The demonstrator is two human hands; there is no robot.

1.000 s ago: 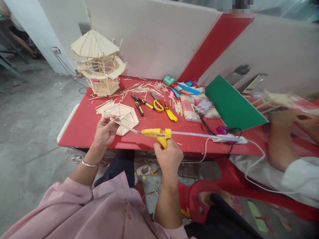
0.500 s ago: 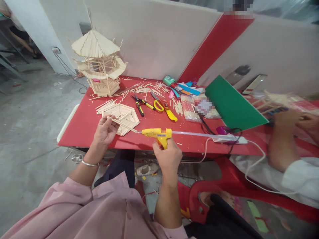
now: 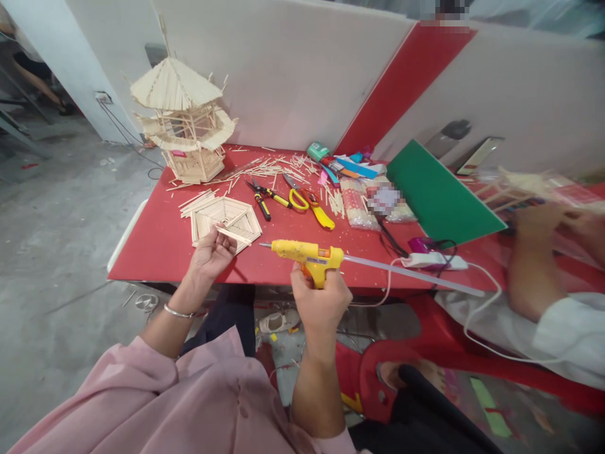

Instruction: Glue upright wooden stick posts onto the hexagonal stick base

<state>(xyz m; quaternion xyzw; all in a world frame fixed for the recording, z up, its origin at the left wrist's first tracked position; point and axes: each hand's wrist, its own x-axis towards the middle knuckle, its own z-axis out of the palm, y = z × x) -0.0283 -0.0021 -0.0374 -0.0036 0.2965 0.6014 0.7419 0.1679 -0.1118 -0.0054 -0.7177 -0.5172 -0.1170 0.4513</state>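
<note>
My left hand [image 3: 212, 253] pinches a thin wooden stick [image 3: 235, 236] just above the near side of a hexagonal stick frame [image 3: 201, 217], which lies flat on the red table [image 3: 151, 252]. Whether the stick touches the frame I cannot tell. A yellow hot glue gun [image 3: 307, 253] is gripped in my right hand [image 3: 321, 295], its nozzle pointing left and apart from the stick. A long clear glue stick [image 3: 411, 271] juts out of its back. Loose sticks [image 3: 198, 203] lie by the frame's upper left edge.
A stick-built pagoda [image 3: 182, 126] stands at the back left. Pliers [image 3: 265, 198], yellow-handled scissors [image 3: 309, 202], bagged sticks [image 3: 357, 205] and a green board [image 3: 442, 192] lie behind the hands. A power strip [image 3: 437, 260] sits right; another person's arm [image 3: 536, 258] rests beyond it.
My left hand has moved right with the stick, over the frame. The glue gun has drawn back from the stick's end and tilted, its rear glue stick now sloping down to the right.
</note>
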